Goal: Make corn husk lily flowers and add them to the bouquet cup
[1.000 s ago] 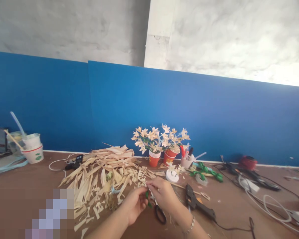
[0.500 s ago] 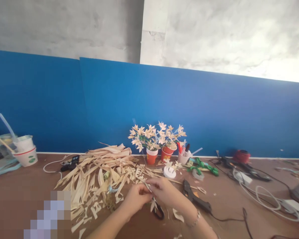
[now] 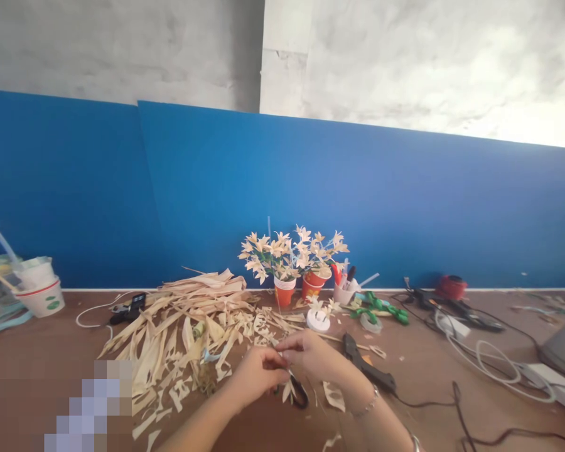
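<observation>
My left hand [image 3: 253, 376] and my right hand [image 3: 313, 356] meet over the brown table [image 3: 51, 358], fingertips pinched together on a small pale piece of dried leaf [image 3: 279, 359]. Black-handled scissors [image 3: 298, 393] lie on the table just under the hands. A heap of pale dried leaf strips [image 3: 188, 326] spreads to the left of the hands. Cut leaf scraps [image 3: 333, 397] lie near my right wrist.
Two red cups of handmade flowers [image 3: 292, 257] stand at the blue back wall. A black glue gun [image 3: 367, 367] lies right of my hands, with cables [image 3: 489, 358] and green ribbon [image 3: 381, 311] beyond. White paper cups [image 3: 40, 289] stand at far left.
The camera has shifted, so everything sits lower and to the left. A green piece seen between my fingers a second ago is out of sight, and scraps now lie by my right wrist.
</observation>
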Demonstrator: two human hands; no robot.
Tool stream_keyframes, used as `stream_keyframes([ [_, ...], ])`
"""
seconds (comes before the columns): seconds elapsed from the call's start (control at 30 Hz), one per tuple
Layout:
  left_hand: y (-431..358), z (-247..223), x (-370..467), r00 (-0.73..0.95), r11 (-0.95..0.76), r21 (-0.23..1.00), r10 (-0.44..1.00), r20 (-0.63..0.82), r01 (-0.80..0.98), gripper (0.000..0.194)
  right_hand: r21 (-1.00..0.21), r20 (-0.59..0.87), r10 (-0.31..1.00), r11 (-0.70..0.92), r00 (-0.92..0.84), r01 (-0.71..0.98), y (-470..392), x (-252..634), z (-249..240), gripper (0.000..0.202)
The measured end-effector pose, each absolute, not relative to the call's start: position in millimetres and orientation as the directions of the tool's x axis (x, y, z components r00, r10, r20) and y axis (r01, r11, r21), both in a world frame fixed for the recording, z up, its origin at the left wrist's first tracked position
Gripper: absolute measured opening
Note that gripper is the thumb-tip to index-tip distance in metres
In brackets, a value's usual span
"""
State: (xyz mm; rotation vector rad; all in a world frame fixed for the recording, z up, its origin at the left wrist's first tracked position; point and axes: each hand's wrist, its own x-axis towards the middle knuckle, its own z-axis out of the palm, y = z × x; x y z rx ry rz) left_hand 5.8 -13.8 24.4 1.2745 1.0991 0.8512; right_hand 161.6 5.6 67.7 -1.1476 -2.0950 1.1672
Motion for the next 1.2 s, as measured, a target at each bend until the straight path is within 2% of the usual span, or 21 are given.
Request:
stream_keyframes([
  [0.1, -14.0, 22.0, 3.2, 0.337, 0.134, 0.983, 0.927, -0.168, 0.123, 0.011, -0.876, -0.003, 0.836, 0.262, -0.549, 0.404, 4.9, 163.6, 68.3, 0.023],
  [0.2, -13.2, 20.6, 2.9, 0.349, 0.172, 0.983, 0.919, -0.185, 0.069, 0.019, -0.888, -0.011, 0.859, 0.228, -0.513, 0.4, 6.6, 163.7, 67.2, 0.024],
  [0.33, -12.1, 23.5, 3.4, 0.395, 0.23, 0.973, 0.895, -0.21, -0.004, 0.031, -0.91, -0.057, 0.918, 0.114, -0.392, 0.399, 10.1, 160.7, 64.7, 0.035],
  [0.43, -12.1, 25.4, 1.4, 0.47, 0.246, 0.969, 0.857, -0.211, -0.013, 0.033, -0.946, -0.106, 0.906, 0.035, -0.411, 0.322, 10.5, 158.9, 64.3, 0.039],
  [0.7, -12.5, 25.4, -3.7, 0.518, 0.211, 0.977, 0.832, -0.196, 0.032, 0.035, -0.98, -0.145, 0.856, -0.056, -0.496, 0.19, 7.3, 158.9, 66.8, 0.02],
  [0.9, -16.5, 29.8, -1.6, 0.535, 0.13, 0.989, 0.833, -0.145, 0.066, 0.033, -0.967, -0.115, 0.851, 0.022, -0.512, 0.254, 2.1, 158.1, 64.1, 0.013],
  [0.97, -16.8, 29.5, -0.1, 0.51, 0.094, 0.994, 0.853, -0.109, 0.054, 0.032, -0.952, -0.095, 0.854, 0.072, -0.511, 0.297, -1.4, 156.7, 67.9, 0.01],
  [1.03, -15.0, 28.0, 1.2, 0.414, 0.077, 0.997, 0.907, -0.08, 0.025, 0.033, -0.925, -0.043, 0.874, 0.149, -0.484, 0.351, -4.7, 155.0, 73.6, 0.013],
  [1.2, -5.1, 19.0, 1.1, 0.113, 0.077, 0.996, 0.991, -0.071, -0.05, 0.035, -0.808, 0.09, 0.918, 0.294, -0.386, 0.511, -8.5, 150.4, 77.5, 0.039],
])
